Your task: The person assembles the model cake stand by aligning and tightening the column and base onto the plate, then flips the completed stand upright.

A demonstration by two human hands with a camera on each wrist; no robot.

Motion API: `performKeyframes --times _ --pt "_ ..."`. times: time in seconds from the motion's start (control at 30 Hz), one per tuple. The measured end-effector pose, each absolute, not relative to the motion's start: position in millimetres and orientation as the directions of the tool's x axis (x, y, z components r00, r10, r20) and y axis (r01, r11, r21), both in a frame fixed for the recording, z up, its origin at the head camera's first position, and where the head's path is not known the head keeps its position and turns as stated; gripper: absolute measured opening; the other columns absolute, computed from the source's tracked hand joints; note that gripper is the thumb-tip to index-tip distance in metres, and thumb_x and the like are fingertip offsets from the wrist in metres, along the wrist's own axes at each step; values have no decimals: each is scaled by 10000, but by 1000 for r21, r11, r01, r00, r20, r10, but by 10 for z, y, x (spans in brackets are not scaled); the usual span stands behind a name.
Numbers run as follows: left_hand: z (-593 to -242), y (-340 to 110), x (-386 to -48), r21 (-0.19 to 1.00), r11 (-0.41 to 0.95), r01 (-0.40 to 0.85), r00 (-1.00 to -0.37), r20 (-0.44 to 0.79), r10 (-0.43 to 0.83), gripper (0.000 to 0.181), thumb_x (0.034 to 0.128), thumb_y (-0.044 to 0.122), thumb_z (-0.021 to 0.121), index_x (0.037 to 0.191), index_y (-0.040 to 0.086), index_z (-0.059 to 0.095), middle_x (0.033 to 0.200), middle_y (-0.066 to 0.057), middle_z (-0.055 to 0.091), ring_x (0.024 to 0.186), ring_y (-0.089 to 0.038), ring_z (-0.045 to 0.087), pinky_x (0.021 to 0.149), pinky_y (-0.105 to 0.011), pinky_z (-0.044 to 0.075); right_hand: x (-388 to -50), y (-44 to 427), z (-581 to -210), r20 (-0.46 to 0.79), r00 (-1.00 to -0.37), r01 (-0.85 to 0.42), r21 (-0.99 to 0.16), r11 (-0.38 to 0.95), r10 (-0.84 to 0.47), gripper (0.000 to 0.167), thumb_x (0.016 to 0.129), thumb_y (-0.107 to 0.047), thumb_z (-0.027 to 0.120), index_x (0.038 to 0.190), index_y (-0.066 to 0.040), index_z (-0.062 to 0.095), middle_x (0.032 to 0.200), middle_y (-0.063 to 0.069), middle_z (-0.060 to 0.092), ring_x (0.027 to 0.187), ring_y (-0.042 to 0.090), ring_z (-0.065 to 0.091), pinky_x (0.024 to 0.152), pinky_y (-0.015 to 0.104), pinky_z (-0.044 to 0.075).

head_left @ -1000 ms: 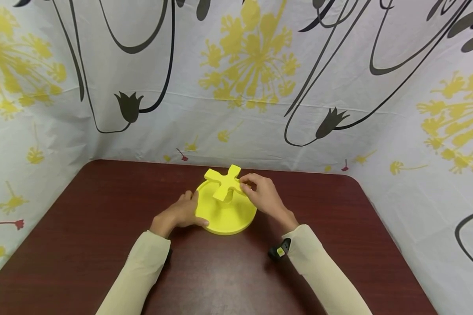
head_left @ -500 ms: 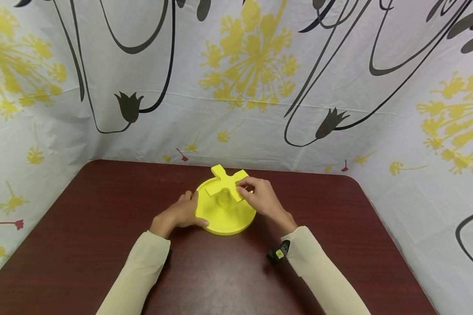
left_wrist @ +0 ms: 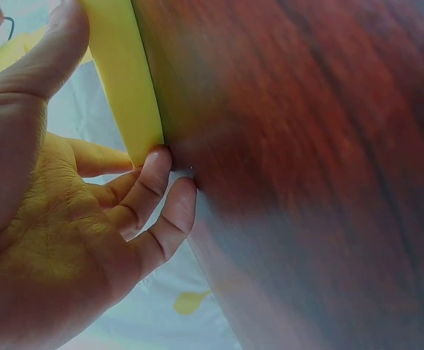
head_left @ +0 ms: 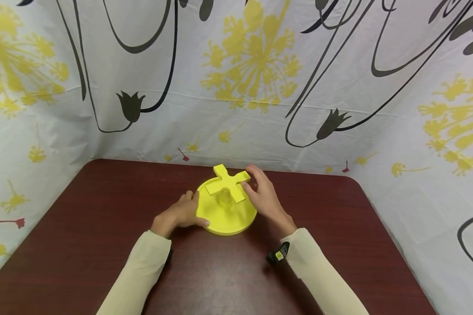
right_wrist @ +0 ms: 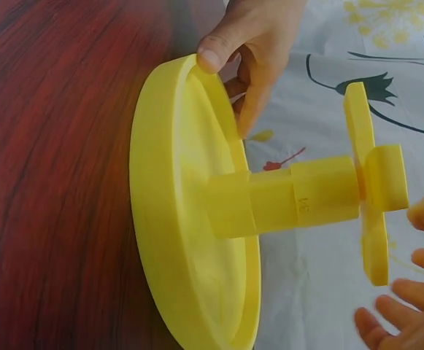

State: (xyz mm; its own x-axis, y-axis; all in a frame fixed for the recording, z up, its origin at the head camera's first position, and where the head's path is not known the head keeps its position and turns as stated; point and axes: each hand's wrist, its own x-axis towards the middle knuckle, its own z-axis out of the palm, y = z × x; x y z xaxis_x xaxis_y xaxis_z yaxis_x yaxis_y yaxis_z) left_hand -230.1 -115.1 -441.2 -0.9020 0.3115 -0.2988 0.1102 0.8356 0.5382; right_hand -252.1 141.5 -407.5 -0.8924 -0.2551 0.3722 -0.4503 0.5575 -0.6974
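A yellow round base (head_left: 228,224) with a raised rim lies on the table. From its middle rises a thick stepped post (right_wrist: 292,197), with a four-armed cross handle (head_left: 227,183) on top. My left hand (head_left: 180,212) grips the rim at the left side, thumb over its edge and fingers around the outside. In the left wrist view, the rim (left_wrist: 128,80) sits between the thumb and the fingers. My right hand (head_left: 263,196) is spread beside the handle's right arms, its fingers loose. The right wrist view shows these fingertips (right_wrist: 423,215) close to the handle without pinching it.
The dark red-brown wooden table (head_left: 102,227) has rounded far corners. A white cloth (head_left: 236,122) with yellow and dark flower prints hangs behind and at both sides. A black band (head_left: 277,253) is worn on the right wrist.
The cross handle has turned between the first two frames, with my right hand pinching one arm. Since then my right fingers have let go and spread. The left hand stays on the rim.
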Motion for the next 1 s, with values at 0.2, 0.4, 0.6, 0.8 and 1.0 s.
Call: performKeyframes --times 0.2,0.4,0.6,0.8,1.0 --pt "-4418 -1151 -2299 551 828 108 -901 -297 315 1117 838 451 780 1579 -15 87 1466 -233 271 1284 -333 342 1008 -474 389 -2511 1410 -4071 271 -925 -378 -723 578 -266 467 987 -167 607 1426 -56 494 1427 141 498 1203 318 566 964 490 494" --pt "-4427 -1155 -2310 538 835 113 -906 -290 310 1116 834 444 785 1576 -23 94 1460 -233 275 1277 -336 347 1006 -480 394 -2502 1419 -4052 292 -932 -363 -713 600 -217 352 976 -147 623 1311 -41 597 1254 149 550 1061 291 588 889 491 520" --pt "-4421 -1156 -2302 537 834 125 -907 -280 316 1113 837 436 784 1574 -29 91 1465 -245 268 1272 -339 347 999 -480 394 -2494 1421 -4053 321 -924 -377 -678 630 -208 222 960 -128 644 1158 -39 687 1036 124 596 903 352 559 776 380 467" --pt "-4402 -1147 -2292 529 839 124 -905 -286 314 1112 840 439 781 1572 -36 92 1473 -254 262 1289 -348 343 1005 -486 394 -2472 1407 -4035 324 -920 -387 -661 643 -220 157 931 -136 679 1064 -61 716 934 82 603 813 270 539 710 335 422" --pt "-4390 -1148 -2292 529 841 118 -902 -296 313 1111 848 442 772 1571 -38 80 1491 -260 241 1321 -358 323 1016 -493 385 -2447 1389 -4014 296 -924 -380 -661 648 -240 129 917 -163 706 1023 -93 725 927 44 641 818 221 561 733 327 455"
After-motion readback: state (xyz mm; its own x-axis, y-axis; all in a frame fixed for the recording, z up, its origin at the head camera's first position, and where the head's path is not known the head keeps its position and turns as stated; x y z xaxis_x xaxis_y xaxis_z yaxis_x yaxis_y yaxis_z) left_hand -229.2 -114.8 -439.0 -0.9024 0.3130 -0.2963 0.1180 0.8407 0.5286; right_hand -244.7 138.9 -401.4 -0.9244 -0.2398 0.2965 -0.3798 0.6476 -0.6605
